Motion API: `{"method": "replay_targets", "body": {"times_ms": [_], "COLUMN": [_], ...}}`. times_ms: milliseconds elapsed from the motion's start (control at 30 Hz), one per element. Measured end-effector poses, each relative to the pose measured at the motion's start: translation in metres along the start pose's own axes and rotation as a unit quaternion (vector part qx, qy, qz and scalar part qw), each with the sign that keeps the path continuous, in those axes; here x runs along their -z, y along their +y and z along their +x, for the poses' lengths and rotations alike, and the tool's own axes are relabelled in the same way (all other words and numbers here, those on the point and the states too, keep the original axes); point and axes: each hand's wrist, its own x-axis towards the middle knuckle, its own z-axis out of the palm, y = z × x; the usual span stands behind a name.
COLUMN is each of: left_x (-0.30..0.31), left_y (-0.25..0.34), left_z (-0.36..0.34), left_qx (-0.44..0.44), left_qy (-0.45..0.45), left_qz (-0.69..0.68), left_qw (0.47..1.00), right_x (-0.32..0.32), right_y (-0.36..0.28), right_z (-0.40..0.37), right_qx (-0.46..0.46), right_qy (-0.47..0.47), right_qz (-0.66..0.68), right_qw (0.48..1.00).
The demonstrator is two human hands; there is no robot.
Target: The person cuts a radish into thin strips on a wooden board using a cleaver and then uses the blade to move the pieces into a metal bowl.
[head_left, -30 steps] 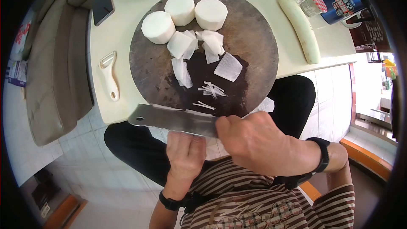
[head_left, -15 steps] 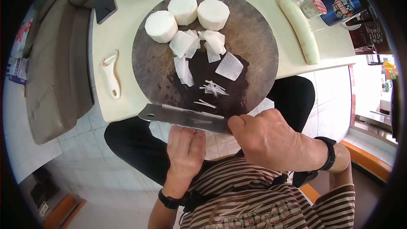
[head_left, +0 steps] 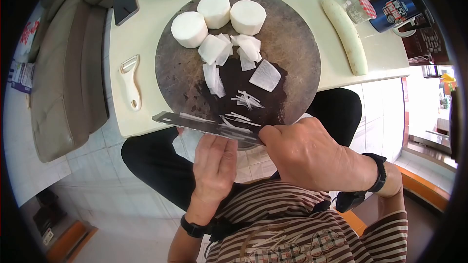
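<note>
Clamping right hand [head_left: 307, 158] grip on cleaver [head_left: 204, 125]; left hand [head_left: 214, 168] flat, open, beneath it; radish strips [head_left: 246, 100], board [head_left: 297, 44] beyond.

Fisted right hand [head_left: 304, 153]; left hand [head_left: 214, 168] apparently flat.

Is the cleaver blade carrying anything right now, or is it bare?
Carrying: thin white strips lie on the upturned flat face of the cleaver, held near level by the right hand; the left hand is at its near edge.

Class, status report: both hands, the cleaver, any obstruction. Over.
Right hand shut on broad steel cleaver. Left hand open, fingers under blade. Thin white vegetable strips on blade, at round dark board's near edge. White plastic peeler apart, left.
</note>
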Motion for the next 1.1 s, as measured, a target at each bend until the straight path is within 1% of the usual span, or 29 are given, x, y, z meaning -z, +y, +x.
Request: {"method": "replay_targets", "body": {"times_ms": [67, 133, 267, 367, 433, 533, 600, 733, 867, 933, 1100], "left_x": [0.002, 0.002, 0.003, 0.002, 0.002, 0.000, 0.001, -0.001, 0.000, 0.000, 0.000], "left_y": [0.008, 0.011, 0.009, 0.009, 0.008, 0.009, 0.010, 0.009, 0.009, 0.007, 0.006], "left_z": [0.010, 0.017, 0.021, 0.022, 0.022, 0.022, 0.021, 0.018, 0.019, 0.017, 0.015], "left_qx": [0.003, 0.007, -0.001, -0.006, -0.005, -0.002, 0.017, 0.017, 0.011, 0.006, -0.003], "left_qy": [0.006, 0.013, 0.008, 0.011, 0.010, 0.011, -0.002, -0.009, -0.014, -0.015, -0.006], "left_qz": [0.019, 0.038, 0.047, 0.044, 0.044, 0.038, 0.037, 0.046, 0.036, 0.031, 0.033], "left_qw": [1.000, 0.999, 0.999, 0.999, 0.999, 0.999, 0.999, 0.999, 0.999, 0.999, 0.999], "right_x": [0.000, -0.001, -0.007, -0.007, -0.007, -0.006, -0.005, -0.001, -0.002, 0.001, 0.004], "right_y": [-0.002, -0.001, 0.003, 0.002, 0.004, 0.007, 0.010, 0.011, 0.009, 0.005, 0.007], "right_z": [-0.002, -0.003, -0.004, -0.004, -0.004, -0.003, -0.002, -0.002, -0.007, -0.009, -0.013], "right_qx": [-0.010, -0.044, -0.048, -0.041, -0.052, -0.065, -0.066, -0.076, -0.047, -0.041, -0.028], "right_qy": [-0.006, -0.002, 0.020, 0.032, 0.010, 0.010, 0.018, 0.031, 0.051, 0.034, 0.019], "right_qz": [-0.005, -0.009, -0.015, 0.016, 0.003, -0.008, -0.020, -0.050, -0.021, 0.015, 0.009], "right_qw": [1.000, 0.999, 0.999, 0.999, 0.999, 0.998, 0.997, 0.995, 0.997, 0.998, 0.999]}}
